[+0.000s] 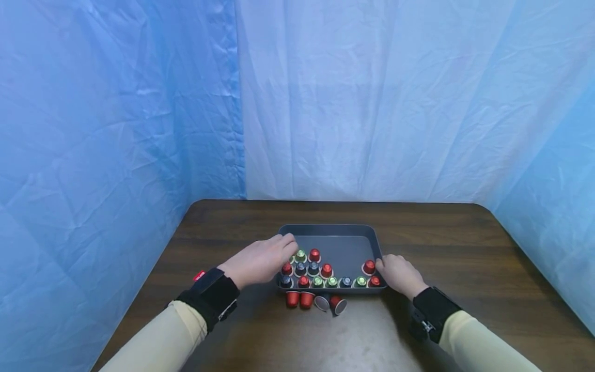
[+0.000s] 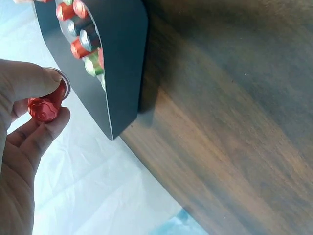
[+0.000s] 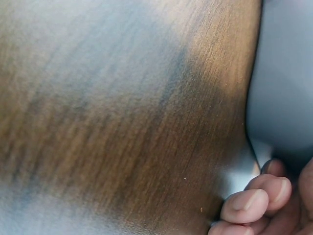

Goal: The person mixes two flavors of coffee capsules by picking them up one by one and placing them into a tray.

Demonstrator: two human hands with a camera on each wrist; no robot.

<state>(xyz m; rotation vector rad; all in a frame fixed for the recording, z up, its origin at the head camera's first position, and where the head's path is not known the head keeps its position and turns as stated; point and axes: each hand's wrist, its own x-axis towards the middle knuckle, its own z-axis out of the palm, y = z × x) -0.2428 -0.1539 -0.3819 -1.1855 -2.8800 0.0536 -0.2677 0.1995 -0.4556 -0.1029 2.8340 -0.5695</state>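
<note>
A dark grey tray (image 1: pixel 346 245) lies on the table with red, green and dark blue coffee capsules standing in rows along its front and left. My left hand (image 1: pixel 265 258) is over the tray's left side. Between thumb and fingers it pinches a red coffee capsule (image 2: pixel 46 105), hidden from the head view. My right hand (image 1: pixel 401 274) grips the tray's right edge, its curled fingers (image 3: pixel 244 203) against the outer wall; the thumb's hold is partly hidden. Close to those fingertips, inside the tray, stands another red capsule (image 1: pixel 369 267).
In front of the tray several loose capsules lie on the wooden table (image 1: pixel 297 341), among them two red ones (image 1: pixel 299 299) and two tipped ones showing their silver lids (image 1: pixel 341 307). Pale blue sheets (image 1: pixel 325 103) hang behind the table and at both sides.
</note>
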